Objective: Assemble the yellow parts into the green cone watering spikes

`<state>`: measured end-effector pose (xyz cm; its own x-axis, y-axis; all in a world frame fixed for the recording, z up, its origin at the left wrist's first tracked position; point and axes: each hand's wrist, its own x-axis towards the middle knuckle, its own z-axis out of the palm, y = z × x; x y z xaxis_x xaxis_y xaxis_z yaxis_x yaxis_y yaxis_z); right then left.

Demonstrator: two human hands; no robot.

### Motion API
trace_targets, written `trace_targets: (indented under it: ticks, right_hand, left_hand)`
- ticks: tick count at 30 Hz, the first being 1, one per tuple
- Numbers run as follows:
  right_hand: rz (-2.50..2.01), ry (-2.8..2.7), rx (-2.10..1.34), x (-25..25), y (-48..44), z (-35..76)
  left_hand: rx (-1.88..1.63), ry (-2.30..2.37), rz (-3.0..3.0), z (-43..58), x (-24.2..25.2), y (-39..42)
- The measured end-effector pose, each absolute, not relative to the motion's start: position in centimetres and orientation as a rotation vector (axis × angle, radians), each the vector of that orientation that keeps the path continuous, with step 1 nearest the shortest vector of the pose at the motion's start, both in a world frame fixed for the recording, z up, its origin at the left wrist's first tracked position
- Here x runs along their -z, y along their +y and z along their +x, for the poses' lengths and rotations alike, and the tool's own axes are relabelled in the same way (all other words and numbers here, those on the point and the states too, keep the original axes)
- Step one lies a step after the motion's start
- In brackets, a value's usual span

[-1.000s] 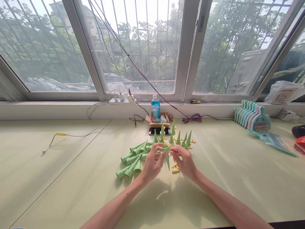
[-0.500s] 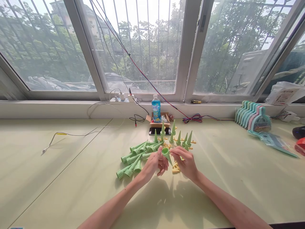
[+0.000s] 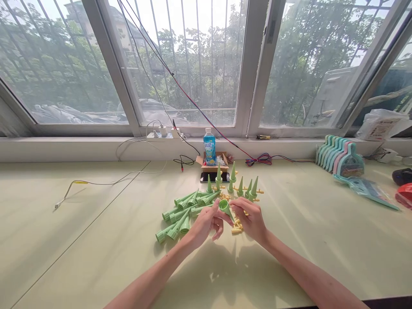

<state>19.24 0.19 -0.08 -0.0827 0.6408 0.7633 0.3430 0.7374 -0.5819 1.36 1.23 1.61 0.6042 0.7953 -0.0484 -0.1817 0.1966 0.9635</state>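
A green plastic cone (image 3: 224,206), its wide mouth up and its tip slanting down to the right, is held in my left hand (image 3: 207,224). My right hand (image 3: 251,218) has thumb and fingertips pinched together by the cone's rim; what they hold, if anything, is too small to make out. Several loose green cones (image 3: 175,229) lie heaped left of my hands. Yellow plastic valve pieces (image 3: 237,228) lie under and beside my right hand. Beyond the hands, several green cones with yellow pieces in their sides (image 3: 253,189) stand tip up.
Behind the upright cones lie a black phone (image 3: 206,177) and a small cardboard box (image 3: 222,165) with a blue bottle (image 3: 209,148). Cables (image 3: 259,159) run along the sill. Small pastel dustpans (image 3: 349,161) stand at the right. A white cable (image 3: 103,183) crosses the table's left side.
My left index finger has stretched out along the underside of the cone. The cone and my right hand stay nearly where they were; the view has shifted slightly.
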Motion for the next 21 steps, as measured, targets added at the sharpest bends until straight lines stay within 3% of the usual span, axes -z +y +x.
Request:
trace_targets:
  ticks: [21]
  right_hand:
    - [-0.819, -1.662, -0.341, 0.01, 0.05, 19.36]
  left_hand:
    - [-0.737, 0.583, 1.252, 0.97, -0.87, 1.75]
